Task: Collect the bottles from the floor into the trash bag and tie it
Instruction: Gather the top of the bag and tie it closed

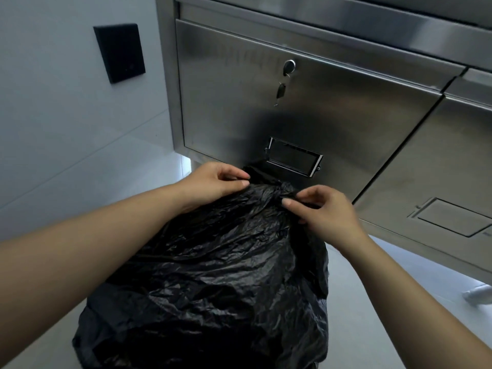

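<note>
Item 1. Trash bag [226,275]: black, crinkled and bulging. It stands on the floor [359,275] near the foot of the steel cabinet [332,107]. Its mouth is gathered into a twisted neck [278,189] at the top.

Item 2. Left hand [215,182]: my thumb and curled fingertips pinch a tail of film on the neck's left side.

Item 3. Right hand [324,209]: my thumb and forefinger pinch the bunched film on the neck's right side, and the other fingers are loosely bent.

Item 4. Bottles: I see none on the floor. I judge them to be inside the bag, which is opaque, so I cannot confirm it.

Item 5. Pale object [476,294] on the floor at the right edge of view. I cannot tell what it is.

Item 6. Cabinet fittings: a key [281,90] hangs from the lock, and a label holder [294,157] sits just above the neck.

Step in hand: tying, with collecting apparently complete.

Next move calls for: crossing the two pinched tails and drawing them apart evenly. I must hold the twist so the neck does not loosen, and pull gently, since thin film may tear.
</note>
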`<action>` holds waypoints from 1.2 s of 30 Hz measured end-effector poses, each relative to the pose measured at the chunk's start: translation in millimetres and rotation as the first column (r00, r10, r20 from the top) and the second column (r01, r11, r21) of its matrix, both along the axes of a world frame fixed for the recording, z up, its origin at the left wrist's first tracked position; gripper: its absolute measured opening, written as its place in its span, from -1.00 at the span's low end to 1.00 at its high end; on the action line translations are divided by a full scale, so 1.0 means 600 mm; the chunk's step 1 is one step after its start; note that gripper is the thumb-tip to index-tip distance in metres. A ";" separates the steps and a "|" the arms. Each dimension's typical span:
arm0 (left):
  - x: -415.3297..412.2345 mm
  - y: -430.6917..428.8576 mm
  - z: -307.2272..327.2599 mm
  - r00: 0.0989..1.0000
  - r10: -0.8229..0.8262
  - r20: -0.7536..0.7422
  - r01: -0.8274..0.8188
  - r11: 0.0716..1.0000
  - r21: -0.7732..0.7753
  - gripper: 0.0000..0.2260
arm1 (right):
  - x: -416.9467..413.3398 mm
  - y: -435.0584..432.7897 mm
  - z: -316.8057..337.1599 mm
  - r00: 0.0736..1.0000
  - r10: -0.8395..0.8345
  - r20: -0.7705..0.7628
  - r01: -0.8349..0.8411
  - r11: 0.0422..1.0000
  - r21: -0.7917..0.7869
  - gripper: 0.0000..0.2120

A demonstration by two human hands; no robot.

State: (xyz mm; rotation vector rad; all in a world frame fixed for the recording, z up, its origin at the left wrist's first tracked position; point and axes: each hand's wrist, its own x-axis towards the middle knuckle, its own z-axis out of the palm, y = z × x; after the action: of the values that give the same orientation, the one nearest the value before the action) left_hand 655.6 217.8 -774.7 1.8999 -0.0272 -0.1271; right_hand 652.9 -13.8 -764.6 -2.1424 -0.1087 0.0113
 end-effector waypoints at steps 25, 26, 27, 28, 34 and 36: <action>-0.013 -0.014 -0.014 0.984 -0.168 0.051 0.160 0.978 0.137 -0.89 | -0.003 -0.021 -0.041 0.994 -0.029 0.110 0.023 0.998 0.050 -0.83; -0.013 -0.014 -0.015 0.987 -0.152 0.046 0.147 0.984 0.103 -0.89 | -0.002 -0.023 -0.040 0.995 -0.029 0.091 0.021 0.996 0.082 -0.83; -0.012 -0.011 -0.014 0.990 -0.137 0.042 0.133 0.988 0.081 -0.90 | -0.003 -0.025 -0.037 0.998 -0.020 0.060 0.011 0.991 0.137 -0.83; -0.011 -0.006 -0.012 0.992 -0.122 0.042 0.119 0.990 0.077 -0.90 | -0.004 -0.028 -0.035 1.000 -0.005 0.024 0.001 0.980 0.198 -0.83; 0.003 0.059 -0.013 0.997 0.060 0.047 -0.066 0.987 0.148 -0.93 | -0.003 -0.076 -0.032 0.996 -0.043 -0.080 0.065 0.953 0.296 -0.93; 0.002 0.068 -0.016 0.996 0.085 0.028 -0.087 0.991 0.097 -0.93 | -0.004 -0.077 -0.030 0.996 -0.045 -0.081 0.068 0.944 0.322 -0.89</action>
State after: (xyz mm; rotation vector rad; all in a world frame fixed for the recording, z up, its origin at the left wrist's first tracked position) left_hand 656.9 258.5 -784.3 1.9975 0.0459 -0.0482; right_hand 650.5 -60.1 -782.9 -1.8123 -0.0048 0.0355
